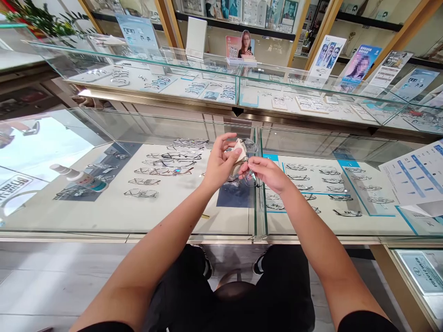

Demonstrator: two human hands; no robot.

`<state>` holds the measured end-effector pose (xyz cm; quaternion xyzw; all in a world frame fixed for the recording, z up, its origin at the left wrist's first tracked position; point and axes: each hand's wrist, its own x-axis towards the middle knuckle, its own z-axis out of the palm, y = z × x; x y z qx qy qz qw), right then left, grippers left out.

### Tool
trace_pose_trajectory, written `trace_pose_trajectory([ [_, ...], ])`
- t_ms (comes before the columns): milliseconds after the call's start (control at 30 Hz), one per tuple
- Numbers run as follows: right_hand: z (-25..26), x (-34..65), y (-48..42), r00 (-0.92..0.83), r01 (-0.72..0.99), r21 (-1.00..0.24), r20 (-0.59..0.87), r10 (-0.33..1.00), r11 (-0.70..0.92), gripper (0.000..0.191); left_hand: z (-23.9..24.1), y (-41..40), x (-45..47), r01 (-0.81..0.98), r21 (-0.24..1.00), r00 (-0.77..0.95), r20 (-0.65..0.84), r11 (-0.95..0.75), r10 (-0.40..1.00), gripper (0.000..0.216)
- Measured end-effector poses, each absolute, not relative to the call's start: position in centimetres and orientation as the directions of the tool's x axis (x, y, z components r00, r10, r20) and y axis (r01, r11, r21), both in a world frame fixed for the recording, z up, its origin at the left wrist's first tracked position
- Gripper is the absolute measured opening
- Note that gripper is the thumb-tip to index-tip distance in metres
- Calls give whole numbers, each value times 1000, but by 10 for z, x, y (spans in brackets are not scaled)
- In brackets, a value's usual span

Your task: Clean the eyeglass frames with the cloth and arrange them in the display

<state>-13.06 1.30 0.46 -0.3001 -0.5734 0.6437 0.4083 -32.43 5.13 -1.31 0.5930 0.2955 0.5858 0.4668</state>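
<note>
Above the glass display counter (138, 221), my left hand (221, 161) pinches a small pale cloth (240, 150) against a pair of clear-framed glasses (249, 161). My right hand (268, 174) grips the same glasses by the frame from the right side, fingers closed. Both hands meet over the seam between two glass cases. Part of the glasses is hidden behind the cloth and my fingers.
A small spray bottle (78, 176) lies on the counter glass at the left. Rows of spectacle frames (166, 168) sit inside the cases below. A printed sheet (415, 177) rests at the right. A second display counter (238, 87) with brochures stands beyond. A stool (235, 290) is below me.
</note>
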Motion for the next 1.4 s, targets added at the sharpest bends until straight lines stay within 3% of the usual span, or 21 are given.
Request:
trace_pose_trajectory([
  [100, 4, -130, 13, -484, -184, -983, 85, 871, -6, 42, -12, 50, -323, -275, 923, 165, 321, -269, 933, 62],
  [233, 2, -129, 13, -486, -157, -987, 103, 868, 30, 39, -8, 47, -323, -237, 955, 239, 235, -178, 942, 61],
  [467, -2, -128, 12, -474, -128, -987, 144, 869, 94, 34, 0, 45, -329, -117, 955, 201, 291, -272, 935, 50],
  [633, -3, -126, 13, -493, -129, -987, 149, 857, 98, 33, 6, 42, -330, -262, 963, 444, 178, -63, 878, 54],
  [733, -1, -127, 13, -478, -133, -989, 127, 869, 71, 37, 7, 41, -329, -327, 945, 524, 185, -5, 831, 50],
  [1033, 4, -126, 12, -501, -141, -988, 128, 856, 65, 37, 7, 48, -341, -262, 965, 540, 138, 10, 830, 46],
  [1400, 0, -127, 14, -481, -107, -994, 71, 874, 22, 40, 6, 48, -337, -360, 929, 563, 146, 82, 814, 51],
])
